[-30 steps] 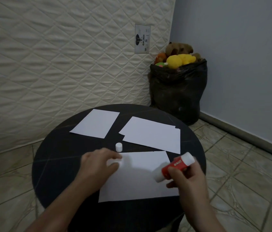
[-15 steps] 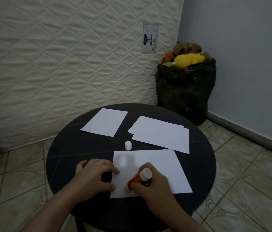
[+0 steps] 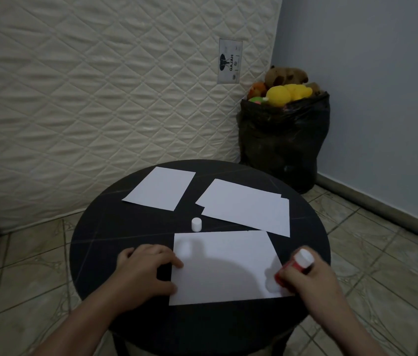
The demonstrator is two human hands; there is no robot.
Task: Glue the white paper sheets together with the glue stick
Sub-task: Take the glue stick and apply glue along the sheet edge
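A white paper sheet lies at the near side of the round black table. My left hand rests flat at the sheet's left edge, fingertips pressing it down. My right hand grips a red glue stick, tilted, its lower end touching the sheet's right near corner. The stick's white cap stands upright just beyond the sheet. Farther back lie a single white sheet at the left and a small stack of white sheets at the right.
A quilted cream mattress leans upright behind the table. In the corner stands a black bag stuffed with plush toys. Tiled floor surrounds the table, and a blue-grey wall runs along the right.
My right hand has carried the glue stick from the sheet's near left part across to its right near corner. My left hand stays on the left edge.
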